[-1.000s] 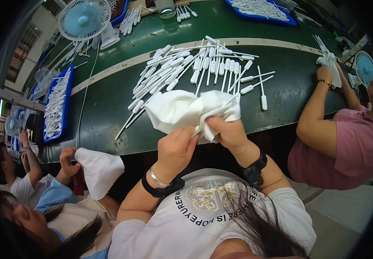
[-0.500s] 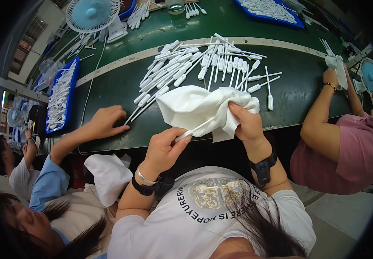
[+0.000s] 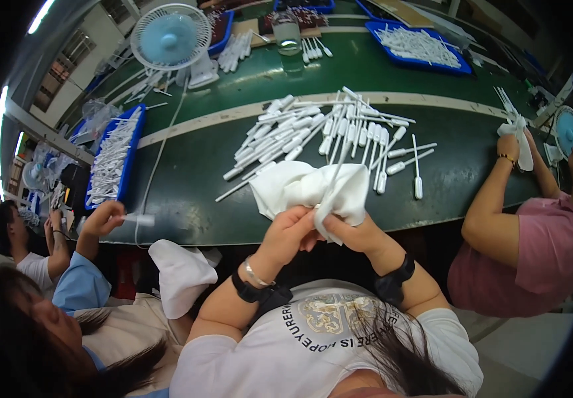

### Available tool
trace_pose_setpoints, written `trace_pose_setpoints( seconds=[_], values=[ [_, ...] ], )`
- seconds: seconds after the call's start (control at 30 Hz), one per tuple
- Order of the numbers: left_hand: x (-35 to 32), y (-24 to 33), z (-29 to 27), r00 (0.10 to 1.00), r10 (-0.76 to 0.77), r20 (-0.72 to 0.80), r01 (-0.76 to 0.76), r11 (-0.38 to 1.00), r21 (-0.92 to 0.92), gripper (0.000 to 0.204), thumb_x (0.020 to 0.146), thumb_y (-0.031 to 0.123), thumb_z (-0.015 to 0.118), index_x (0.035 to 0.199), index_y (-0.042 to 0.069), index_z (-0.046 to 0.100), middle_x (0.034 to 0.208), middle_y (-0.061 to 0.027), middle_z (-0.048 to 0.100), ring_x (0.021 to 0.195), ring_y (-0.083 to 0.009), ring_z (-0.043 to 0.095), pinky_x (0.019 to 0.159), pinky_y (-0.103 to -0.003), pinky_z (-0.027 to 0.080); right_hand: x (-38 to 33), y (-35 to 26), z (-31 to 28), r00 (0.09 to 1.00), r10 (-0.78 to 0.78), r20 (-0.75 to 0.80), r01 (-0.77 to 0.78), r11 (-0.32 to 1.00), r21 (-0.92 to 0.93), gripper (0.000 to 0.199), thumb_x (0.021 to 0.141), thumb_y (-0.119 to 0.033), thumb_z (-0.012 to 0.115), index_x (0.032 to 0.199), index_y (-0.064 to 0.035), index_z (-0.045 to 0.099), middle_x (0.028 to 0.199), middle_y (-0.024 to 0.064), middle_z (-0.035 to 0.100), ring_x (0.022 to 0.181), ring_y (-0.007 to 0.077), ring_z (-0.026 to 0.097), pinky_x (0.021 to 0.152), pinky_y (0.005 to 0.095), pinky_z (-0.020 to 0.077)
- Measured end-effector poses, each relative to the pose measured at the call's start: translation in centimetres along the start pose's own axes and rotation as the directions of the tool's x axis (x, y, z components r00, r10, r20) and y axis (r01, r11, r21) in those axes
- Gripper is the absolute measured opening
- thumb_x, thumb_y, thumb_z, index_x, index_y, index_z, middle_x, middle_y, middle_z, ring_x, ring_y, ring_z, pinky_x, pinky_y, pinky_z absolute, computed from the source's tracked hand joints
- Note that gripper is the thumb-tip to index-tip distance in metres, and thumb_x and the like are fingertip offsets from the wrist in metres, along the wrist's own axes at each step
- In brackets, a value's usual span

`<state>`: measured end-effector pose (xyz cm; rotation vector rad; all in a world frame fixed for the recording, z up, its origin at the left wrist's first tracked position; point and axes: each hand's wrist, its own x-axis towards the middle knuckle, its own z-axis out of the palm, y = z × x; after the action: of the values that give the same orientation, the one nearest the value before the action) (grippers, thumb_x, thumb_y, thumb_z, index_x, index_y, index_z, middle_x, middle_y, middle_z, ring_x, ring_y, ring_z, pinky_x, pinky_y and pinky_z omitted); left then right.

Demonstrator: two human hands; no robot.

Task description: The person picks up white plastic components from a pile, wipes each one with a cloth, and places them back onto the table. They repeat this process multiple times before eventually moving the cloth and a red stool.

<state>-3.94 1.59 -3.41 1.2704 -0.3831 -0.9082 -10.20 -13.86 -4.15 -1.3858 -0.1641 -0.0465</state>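
Close together at the table's near edge, my hands meet below a crumpled white cloth (image 3: 283, 189). My right hand (image 3: 356, 233) is closed on the cloth's lower part, thumb toward the left hand. My left hand (image 3: 290, 232) is closed with its fingertips against the right hand's; what they pinch is hidden by fingers and cloth. A blurred pale strip rises over the cloth from between the hands, and I cannot tell whether it is a fold or a stem. Just beyond lies a loose pile of white plastic dropper pipettes (image 3: 280, 132), with single ones at its right.
A blue tray (image 3: 134, 149) of droppers stands left and another blue tray (image 3: 426, 64) far right. A fan (image 3: 170, 36) and a glass jar (image 3: 287, 36) stand at the back. Co-workers sit on both sides; a hand (image 3: 104, 219) at left holds a blurred white object.
My left hand has come up against the right, and the dropper seen in it is no longer clearly visible. The co-worker's left-side hand has left the table. The whole view has shifted.
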Motion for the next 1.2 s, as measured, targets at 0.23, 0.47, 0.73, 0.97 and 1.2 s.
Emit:
trace_pose_setpoints(
  seconds=[0.23, 0.47, 0.73, 0.97, 1.2],
  values=[
    [0.4, 2.1, 1.4, 0.997, -0.069, -0.046, 0.081, 0.939, 0.336, 0.027, 0.088, 0.024, 0.047, 0.086, -0.001, 0.057, 0.064, -0.0034, 0.058, 0.043, -0.0074, 0.044, 0.042, -0.020, 0.036, 1.6, 1.7, 0.8, 0.843, -0.166, -0.511, 0.245, 0.965, 0.091, 0.020, 0.089, -0.012, 0.044, 0.105, -0.0022, 0.050, 0.089, 0.0029, 0.056, 0.081, 0.0139, 0.054, 0.069, 0.0257, 0.0436],
    [0.5, 4.7, 2.2, 0.843, 0.506, -0.185, -0.411, 0.826, 0.384, 0.016, 0.086, 0.013, 0.050, 0.087, -0.001, 0.058, 0.063, 0.0020, 0.052, 0.054, -0.0011, 0.041, 0.048, -0.016, 0.032, 1.6, 1.1, 1.8, 0.856, -0.412, -0.313, 0.274, 0.874, -0.402, 0.020, 0.086, -0.012, 0.048, 0.103, -0.0021, 0.051, 0.091, 0.0074, 0.056, 0.081, 0.0189, 0.055, 0.071, 0.0285, 0.0434],
    [2.7, 3.5, 1.8, 0.829, 0.444, -0.340, -0.510, 0.850, -0.130, 0.014, 0.088, 0.015, 0.050, 0.088, 0.001, 0.055, 0.060, 0.0047, 0.044, 0.051, -0.0020, 0.034, 0.047, -0.016, 0.026, 1.6, 1.0, 1.5, 0.896, -0.416, -0.156, 0.289, 0.812, -0.507, 0.027, 0.086, -0.013, 0.048, 0.110, -0.0013, 0.046, 0.096, 0.0074, 0.052, 0.085, 0.0179, 0.051, 0.075, 0.0276, 0.0405],
    [2.5, 2.5, 1.9, 0.704, 0.545, -0.456, -0.653, 0.749, -0.112, 0.016, 0.089, 0.016, 0.048, 0.084, 0.002, 0.055, 0.060, 0.0035, 0.044, 0.052, -0.0030, 0.035, 0.048, -0.016, 0.030, 1.4, 0.5, 1.5, 0.905, -0.360, -0.224, 0.295, 0.914, -0.280, 0.025, 0.085, -0.014, 0.050, 0.107, -0.0016, 0.050, 0.095, 0.0081, 0.055, 0.086, 0.0185, 0.054, 0.075, 0.0290, 0.0421],
    [2.5, 4.0, 0.5, 0.592, 0.613, -0.523, -0.754, 0.650, -0.091, 0.014, 0.088, 0.014, 0.049, 0.082, 0.002, 0.054, 0.062, 0.0020, 0.046, 0.051, -0.0037, 0.037, 0.047, -0.017, 0.031, 1.5, 1.1, 0.7, 0.918, -0.268, -0.294, 0.184, 0.941, -0.282, 0.027, 0.085, -0.014, 0.051, 0.109, -0.0010, 0.048, 0.095, 0.0075, 0.055, 0.087, 0.0175, 0.053, 0.075, 0.0276, 0.0413]
  ],
)
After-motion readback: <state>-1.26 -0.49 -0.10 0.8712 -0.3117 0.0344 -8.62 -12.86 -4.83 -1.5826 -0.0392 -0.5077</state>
